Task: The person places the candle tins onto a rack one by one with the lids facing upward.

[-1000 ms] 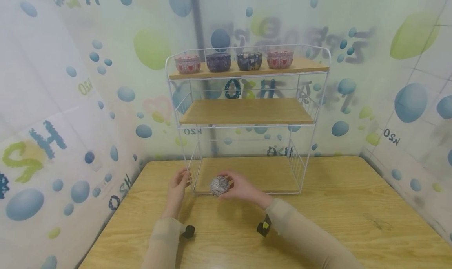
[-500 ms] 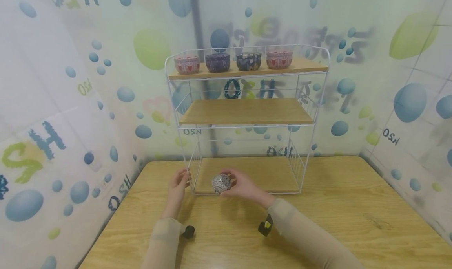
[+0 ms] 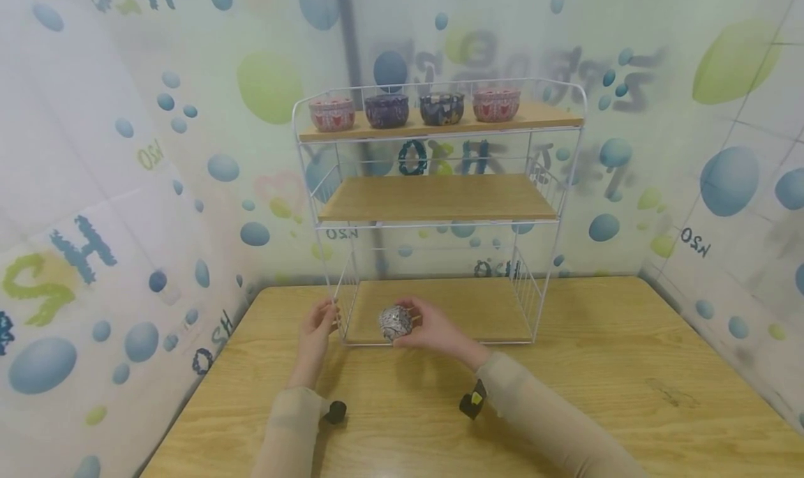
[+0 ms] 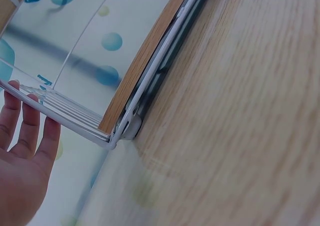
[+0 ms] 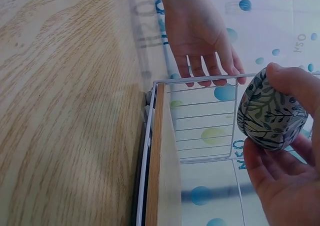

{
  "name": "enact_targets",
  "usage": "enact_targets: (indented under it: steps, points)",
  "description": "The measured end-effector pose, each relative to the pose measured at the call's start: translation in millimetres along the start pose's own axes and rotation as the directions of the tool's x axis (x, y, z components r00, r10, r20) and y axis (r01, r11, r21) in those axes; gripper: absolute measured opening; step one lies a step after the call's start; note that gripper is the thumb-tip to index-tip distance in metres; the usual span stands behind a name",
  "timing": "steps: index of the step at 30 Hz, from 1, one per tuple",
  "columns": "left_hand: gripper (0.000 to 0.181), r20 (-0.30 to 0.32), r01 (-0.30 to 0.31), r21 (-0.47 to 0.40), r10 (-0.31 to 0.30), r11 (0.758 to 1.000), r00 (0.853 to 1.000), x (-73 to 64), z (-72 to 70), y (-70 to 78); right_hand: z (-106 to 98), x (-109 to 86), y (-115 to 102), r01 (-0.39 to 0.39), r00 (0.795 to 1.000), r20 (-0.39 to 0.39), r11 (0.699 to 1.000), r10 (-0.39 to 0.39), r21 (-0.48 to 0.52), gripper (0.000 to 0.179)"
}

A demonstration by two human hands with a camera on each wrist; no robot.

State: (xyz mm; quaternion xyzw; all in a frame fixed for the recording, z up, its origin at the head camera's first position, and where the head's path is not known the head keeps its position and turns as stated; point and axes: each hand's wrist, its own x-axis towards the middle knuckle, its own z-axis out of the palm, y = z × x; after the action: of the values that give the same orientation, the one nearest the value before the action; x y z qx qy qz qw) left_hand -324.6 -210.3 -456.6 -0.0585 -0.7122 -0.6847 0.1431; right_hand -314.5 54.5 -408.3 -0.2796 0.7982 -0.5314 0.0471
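A small round bowl (image 3: 395,323) with a dark leaf pattern on white is pinched between the thumb and fingers of my right hand (image 3: 433,333). It is held just in front of the bottom board (image 3: 465,303) of a white wire shelf rack, and its pattern shows clearly on the bowl (image 5: 272,110) in the right wrist view. My left hand (image 3: 319,328) is at the rack's front left upright. In the left wrist view, the nearly straight fingers (image 4: 45,141) of that hand touch the white wire upright (image 4: 75,128).
Several patterned bowls line the rack's top board (image 3: 540,116): a red and white bowl (image 3: 333,115) at each end, with a purple bowl (image 3: 386,111) and a dark blue bowl (image 3: 442,109) between. Below is a bare middle board (image 3: 440,197). The rack stands on a wooden table (image 3: 402,429).
My right hand has moved the bowl slightly right and up in the head view, and the bowl has turned a little. My left hand has stayed at the upright.
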Motion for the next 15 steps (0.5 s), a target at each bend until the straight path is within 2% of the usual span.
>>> enact_targets:
  steps: [6,15]
  points:
    - [0.024,-0.011,-0.020,-0.012,0.020,1.000,1.000,2.0,0.5,-2.7,-0.4,0.3,-2.1,0.027,0.999,-0.017,0.999,-0.027,-0.020,0.073]
    - [0.027,0.005,0.014,0.010,-0.014,1.000,1.000,0.7,-1.0,-1.5,-1.3,0.6,-1.7,0.033,0.999,-0.013,0.998,-0.034,-0.055,0.074]
